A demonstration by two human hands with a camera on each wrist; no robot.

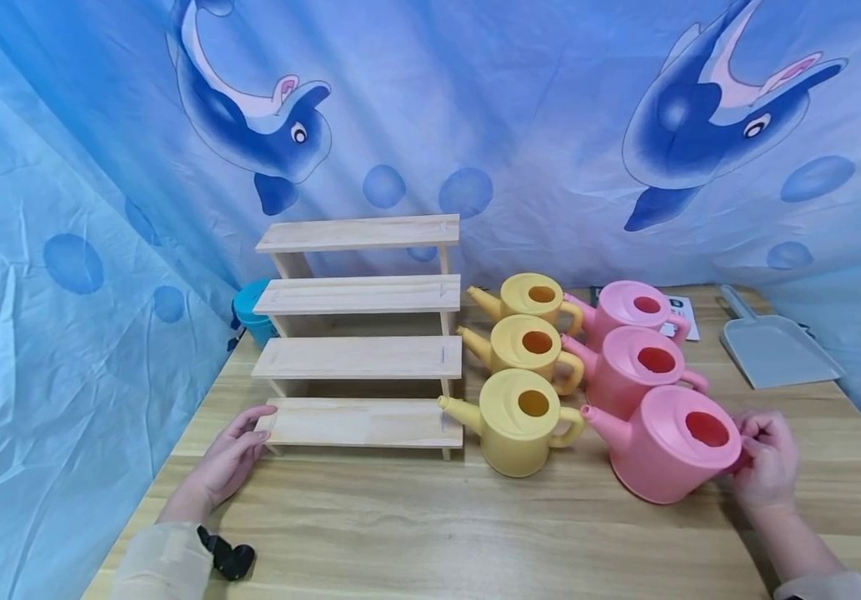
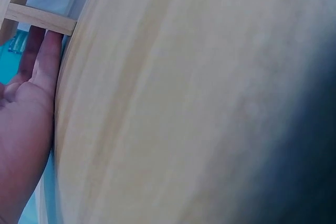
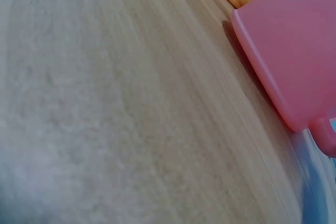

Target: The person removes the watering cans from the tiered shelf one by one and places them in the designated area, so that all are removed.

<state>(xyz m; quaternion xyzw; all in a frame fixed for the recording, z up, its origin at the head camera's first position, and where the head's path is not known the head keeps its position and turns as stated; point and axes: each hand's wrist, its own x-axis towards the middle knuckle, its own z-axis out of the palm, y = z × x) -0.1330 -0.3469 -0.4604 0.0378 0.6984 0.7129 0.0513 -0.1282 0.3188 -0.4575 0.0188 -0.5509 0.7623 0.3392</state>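
My right hand [image 1: 766, 458] grips the handle of the front pink watering can [image 1: 663, 450], whose spout points left. Whether its base is off the table I cannot tell; the right wrist view shows the can's pink side [image 3: 294, 51] with a dark shadow along its bottom edge. Two more pink cans, a middle one [image 1: 621, 375] and a back one [image 1: 618, 304], stand behind it. At the left end of a four-step wooden shelf [image 1: 358, 423], my left hand [image 1: 231, 458] touches the lowest step. Its straight fingers [image 2: 47, 61] reach a wooden bar [image 2: 42, 18] in the left wrist view.
Between the shelf and the pink cans stand three yellow watering cans: front [image 1: 513, 450], middle [image 1: 513, 346] and back [image 1: 523, 292]. A grey dustpan [image 1: 778, 346] lies at the back right. Behind the shelf's left side is a turquoise container [image 1: 253, 312]. A dolphin-print curtain [image 1: 415, 108] closes the back.
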